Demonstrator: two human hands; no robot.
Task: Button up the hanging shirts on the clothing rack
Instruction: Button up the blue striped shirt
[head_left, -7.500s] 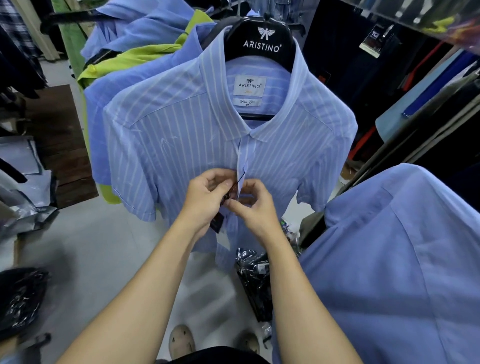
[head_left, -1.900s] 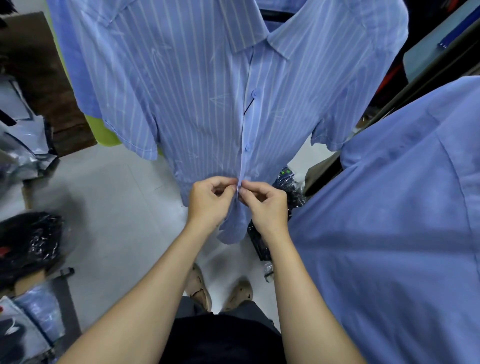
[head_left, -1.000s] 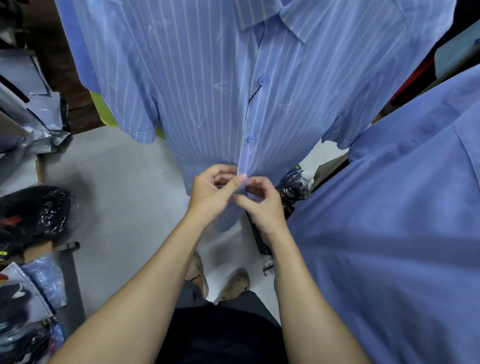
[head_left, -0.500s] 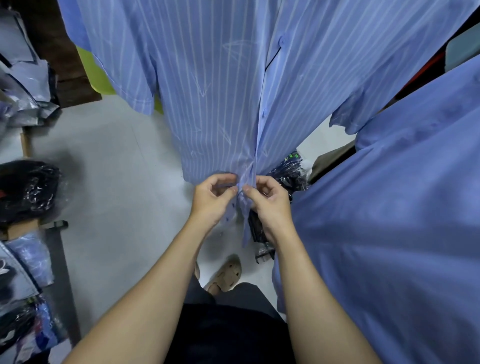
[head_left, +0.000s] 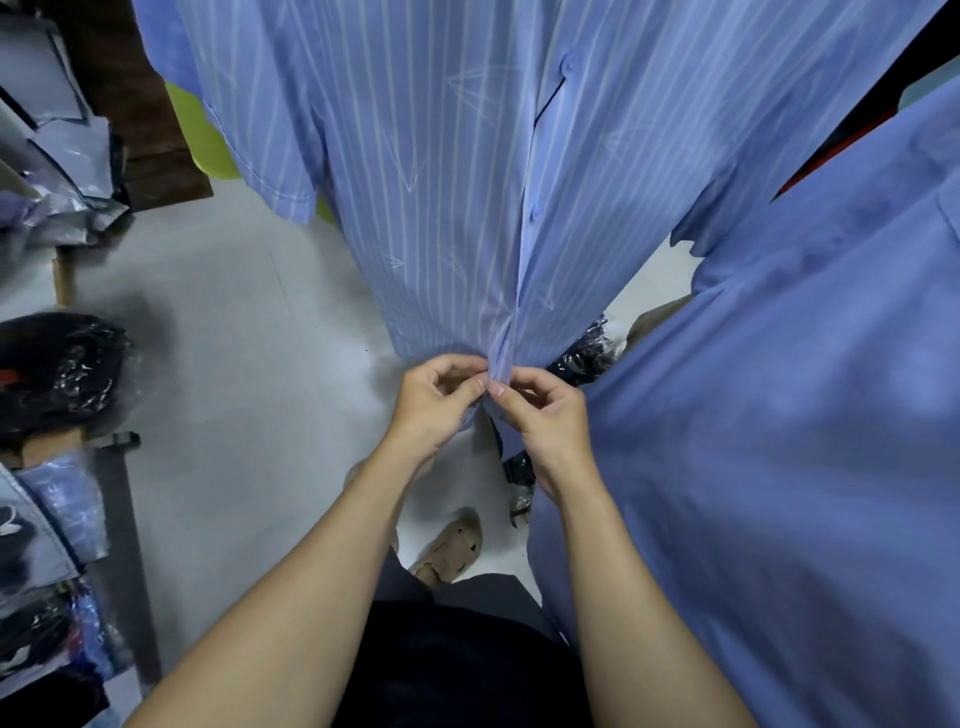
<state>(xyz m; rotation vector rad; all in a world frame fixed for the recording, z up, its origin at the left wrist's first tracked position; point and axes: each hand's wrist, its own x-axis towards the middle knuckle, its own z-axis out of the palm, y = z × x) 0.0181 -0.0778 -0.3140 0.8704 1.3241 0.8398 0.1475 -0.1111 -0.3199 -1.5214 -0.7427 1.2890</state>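
Note:
A light blue shirt with white stripes (head_left: 441, 182) hangs in front of me, its collar and hanger above the frame. Two fastened buttons show on its placket, one high (head_left: 567, 66) and one lower (head_left: 533, 214). My left hand (head_left: 434, 402) pinches the left edge of the placket near the hem. My right hand (head_left: 545, 415) pinches the right edge against it, thumbs almost touching. Any button between my fingertips is hidden.
A plain blue shirt (head_left: 779, 441) hangs close on my right and fills that side. Plastic-wrapped garments (head_left: 57, 374) are stacked at the left on the grey floor (head_left: 234, 364). Dark bagged clothes (head_left: 587, 353) lie behind the striped shirt. My foot (head_left: 452, 545) shows below.
Over the earlier frames my hands worked down the placket from chest height to near the hem. In the last half second they stayed at the same low spot, and the view tilted further down.

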